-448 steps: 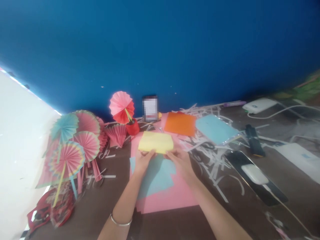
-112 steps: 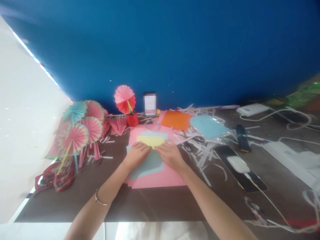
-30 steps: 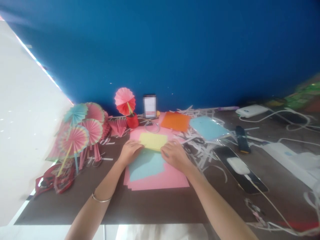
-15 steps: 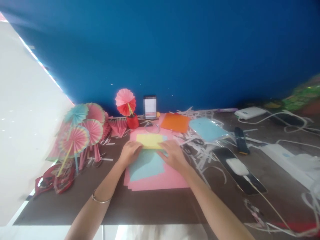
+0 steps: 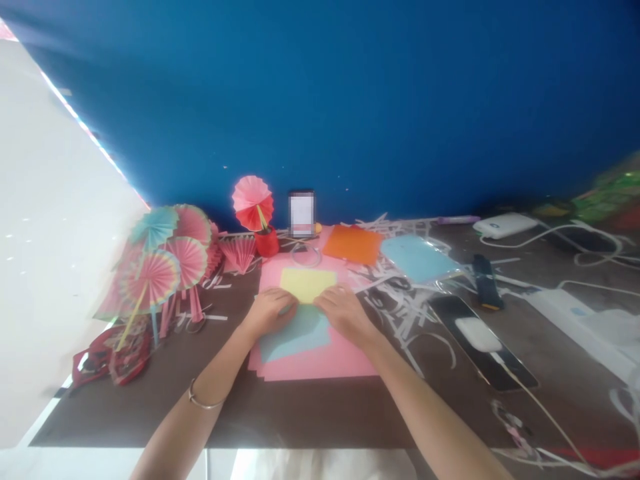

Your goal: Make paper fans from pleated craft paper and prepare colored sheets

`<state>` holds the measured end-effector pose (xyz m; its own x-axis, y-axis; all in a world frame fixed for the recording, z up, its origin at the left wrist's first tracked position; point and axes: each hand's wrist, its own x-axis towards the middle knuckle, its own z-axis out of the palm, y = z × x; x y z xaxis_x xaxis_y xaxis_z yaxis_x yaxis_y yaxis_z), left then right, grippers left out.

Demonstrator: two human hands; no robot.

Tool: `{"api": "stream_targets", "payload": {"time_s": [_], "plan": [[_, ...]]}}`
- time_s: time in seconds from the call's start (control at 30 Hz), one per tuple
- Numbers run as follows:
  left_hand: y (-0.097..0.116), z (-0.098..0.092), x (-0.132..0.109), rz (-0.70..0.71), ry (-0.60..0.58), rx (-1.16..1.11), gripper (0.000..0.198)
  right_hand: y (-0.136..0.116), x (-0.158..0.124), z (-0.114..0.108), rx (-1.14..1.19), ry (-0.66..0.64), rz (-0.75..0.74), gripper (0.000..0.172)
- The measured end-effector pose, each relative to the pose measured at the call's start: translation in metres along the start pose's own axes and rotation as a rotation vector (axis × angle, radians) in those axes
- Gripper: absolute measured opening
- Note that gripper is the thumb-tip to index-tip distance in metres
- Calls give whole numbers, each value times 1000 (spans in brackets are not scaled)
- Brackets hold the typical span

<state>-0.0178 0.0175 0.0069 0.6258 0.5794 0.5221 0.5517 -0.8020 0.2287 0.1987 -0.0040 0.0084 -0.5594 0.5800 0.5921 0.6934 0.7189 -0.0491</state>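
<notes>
A piece of yellow paper [image 5: 307,283] lies above a light blue sheet [image 5: 295,333], both over a stack of pink sheets [image 5: 345,360]. My left hand [image 5: 273,310] is closed at the yellow paper's near left edge, fingers curled. At the near right edge my right hand [image 5: 343,310] pinches the same paper, its fingertips close to those of the left. The fingers cover most of the near edge, so I cannot tell whether it is folded there.
Pleated paper fans [image 5: 150,280] stand at the left, beside a red pot [image 5: 267,242] with a pink paper flower [image 5: 253,202]. Orange paper [image 5: 353,245], a blue packet [image 5: 420,258] and white paper strips [image 5: 395,303] lie beyond. A phone [image 5: 485,343] and cables are at the right.
My left hand has moved right along the near edge, closer to my right hand. The yellow paper has shifted slightly right and looks a little taller.
</notes>
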Motion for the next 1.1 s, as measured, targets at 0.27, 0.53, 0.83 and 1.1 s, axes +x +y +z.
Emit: {"api": "stream_targets", "payload": {"time_s": [0.27, 0.53, 0.83, 1.1], "plan": [[-8, -7, -3, -25, -42, -74, 15, 10, -3, -7, -12, 53, -20, 21], [-33, -18, -15, -186, 5, -176, 18, 31, -8, -25, -54, 209, 48, 22], [7, 11, 5, -841, 244, -1354, 42, 1, -3, -18, -152, 228, -86, 19], [15, 7, 9, -881, 311, -1535, 41, -7, 1, -4, 15, 162, 72, 13]]}}
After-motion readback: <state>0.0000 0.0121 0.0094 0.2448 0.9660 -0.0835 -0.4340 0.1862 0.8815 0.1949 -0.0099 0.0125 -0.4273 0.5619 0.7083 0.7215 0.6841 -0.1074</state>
